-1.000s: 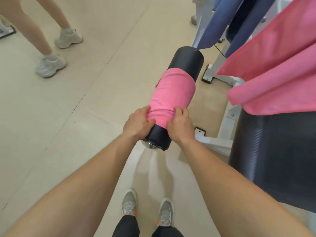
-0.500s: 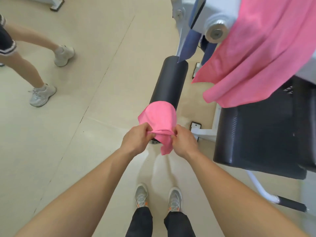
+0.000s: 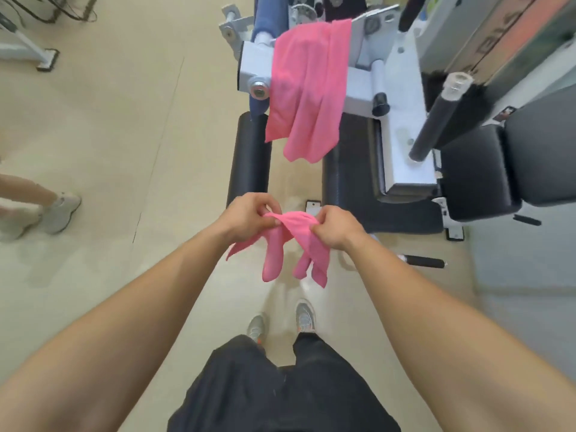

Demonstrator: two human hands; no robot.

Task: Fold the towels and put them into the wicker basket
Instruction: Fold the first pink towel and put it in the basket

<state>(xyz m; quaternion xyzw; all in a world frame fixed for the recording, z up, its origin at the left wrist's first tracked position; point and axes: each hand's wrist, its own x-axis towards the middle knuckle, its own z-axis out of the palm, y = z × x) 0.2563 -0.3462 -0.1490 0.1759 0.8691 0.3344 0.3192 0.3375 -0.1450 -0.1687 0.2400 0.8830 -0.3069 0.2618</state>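
A small pink towel [image 3: 288, 244] hangs in the air between my two hands, its ends drooping toward the floor. My left hand [image 3: 249, 213] pinches its left top edge and my right hand [image 3: 335, 227] pinches its right top edge. A second, larger pink towel [image 3: 307, 88] is draped over the white frame of a gym machine [image 3: 402, 151] farther ahead. A blue towel [image 3: 268, 20] hangs behind that one. No wicker basket is in view.
A black padded roller [image 3: 249, 157] sticks out just beyond my hands. Black seat pads [image 3: 486, 169] of the machine fill the right side. Another person's legs and sneakers [image 3: 59, 210] stand at the left on the beige floor.
The small pink towel has come off the black roller and now hangs free between my hands. My view has pulled back and up from the machine.
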